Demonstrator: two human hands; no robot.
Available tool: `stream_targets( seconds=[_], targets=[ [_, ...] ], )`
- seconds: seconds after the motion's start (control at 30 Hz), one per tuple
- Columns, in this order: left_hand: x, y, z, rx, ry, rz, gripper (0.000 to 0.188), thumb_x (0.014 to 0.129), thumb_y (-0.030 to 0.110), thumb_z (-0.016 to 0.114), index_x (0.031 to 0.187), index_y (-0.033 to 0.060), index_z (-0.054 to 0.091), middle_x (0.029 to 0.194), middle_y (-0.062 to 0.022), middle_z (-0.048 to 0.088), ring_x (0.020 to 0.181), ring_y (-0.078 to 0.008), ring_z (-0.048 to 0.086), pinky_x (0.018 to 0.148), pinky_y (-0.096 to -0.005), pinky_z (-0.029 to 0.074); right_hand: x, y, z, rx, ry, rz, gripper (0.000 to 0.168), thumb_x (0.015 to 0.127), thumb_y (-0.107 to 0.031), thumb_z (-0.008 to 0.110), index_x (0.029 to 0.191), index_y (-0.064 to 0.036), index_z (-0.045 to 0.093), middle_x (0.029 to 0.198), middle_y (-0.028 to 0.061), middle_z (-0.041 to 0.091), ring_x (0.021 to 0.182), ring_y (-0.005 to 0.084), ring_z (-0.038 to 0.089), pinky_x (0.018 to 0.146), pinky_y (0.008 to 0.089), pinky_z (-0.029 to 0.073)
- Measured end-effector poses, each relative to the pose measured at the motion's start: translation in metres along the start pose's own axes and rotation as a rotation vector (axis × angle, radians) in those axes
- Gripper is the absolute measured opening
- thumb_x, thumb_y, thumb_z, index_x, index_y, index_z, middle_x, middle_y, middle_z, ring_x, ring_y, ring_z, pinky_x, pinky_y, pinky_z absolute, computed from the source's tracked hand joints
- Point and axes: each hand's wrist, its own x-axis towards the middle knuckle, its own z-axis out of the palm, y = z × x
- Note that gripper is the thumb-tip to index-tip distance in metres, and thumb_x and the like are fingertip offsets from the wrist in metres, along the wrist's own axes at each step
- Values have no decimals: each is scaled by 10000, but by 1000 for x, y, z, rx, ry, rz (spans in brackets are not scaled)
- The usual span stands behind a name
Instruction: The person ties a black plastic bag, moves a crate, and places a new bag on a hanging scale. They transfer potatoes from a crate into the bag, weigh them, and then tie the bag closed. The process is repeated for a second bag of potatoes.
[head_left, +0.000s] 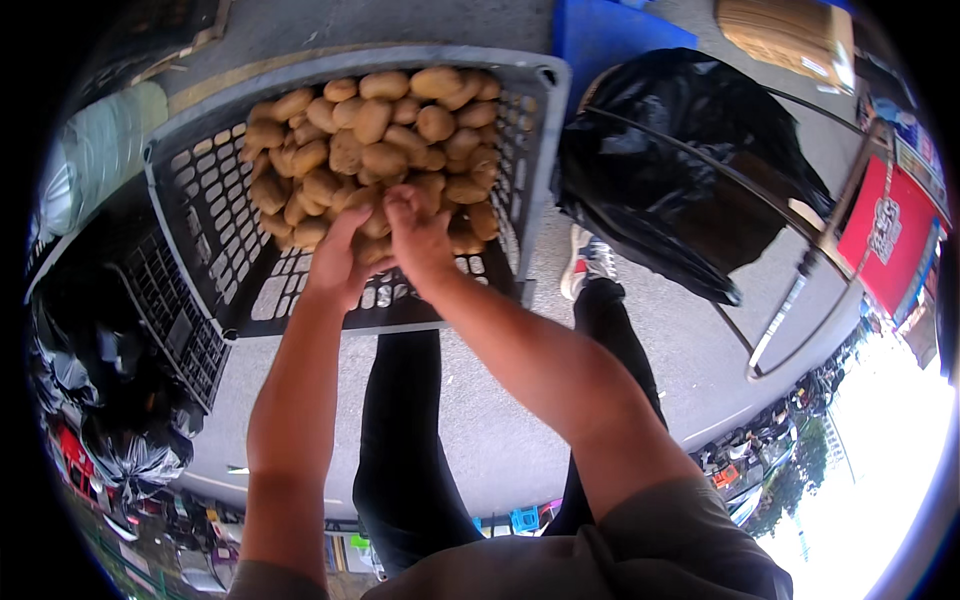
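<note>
A dark plastic crate (540, 172) with slotted walls and a grey rim stands tilted before me. Brown potatoes (385, 159) are heaped in it, mostly towards the far side. My left hand (341, 259) reaches over the near side, thumb raised and fingers pointing right. Close beside it, my right hand (420, 236) bends its fingers down among the potatoes. One potato (377, 223) lies between the two hands. Blur and overlap hide whether either hand grips it.
At the right, a black plastic bag (675, 142) hangs over a metal-framed cart (817, 240). Another dark crate (169, 300) and black bags (135, 442) stand left. A plastic-wrapped roll (105, 157) is at far left. A cardboard box (780, 34) lies at upper right.
</note>
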Motion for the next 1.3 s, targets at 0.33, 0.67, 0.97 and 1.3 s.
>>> stream_targets(
  seconds=[0.33,0.67,0.97,1.3],
  targets=[
    [-204,-21,119,-8,88,403,646,895,268,537,1436,-3,312,1333,-141,465,1201,-249,514,938,-337,479,-131,-152,-151,408,-282,-25,229,939,-234,505,1115,-111,584,1011,111,541,1074,220,433,793,296,461],
    [-302,-51,333,263,-131,635,658,865,298,567,1420,25,343,1307,-139,473,1198,-221,500,1006,-334,414,-178,-215,-399,518,-259,-233,204,937,-137,508,1122,-89,580,1261,51,440,1200,167,413,1017,318,336],
    [-203,-112,462,-80,-357,90,510,880,300,601,1329,107,456,1179,-91,537,1069,-212,576,871,-376,524,-123,-134,-544,117,9,-80,261,946,-257,503,1088,-68,613,1032,112,605,1003,221,532,879,320,424],
    [-68,-134,472,-273,-84,-3,573,792,480,602,1236,140,478,1186,-81,556,1076,-274,575,950,-527,442,-9,-62,-518,-194,-22,48,427,887,-498,492,1125,-185,657,1136,164,633,1196,368,460,959,424,447]
  ],
)
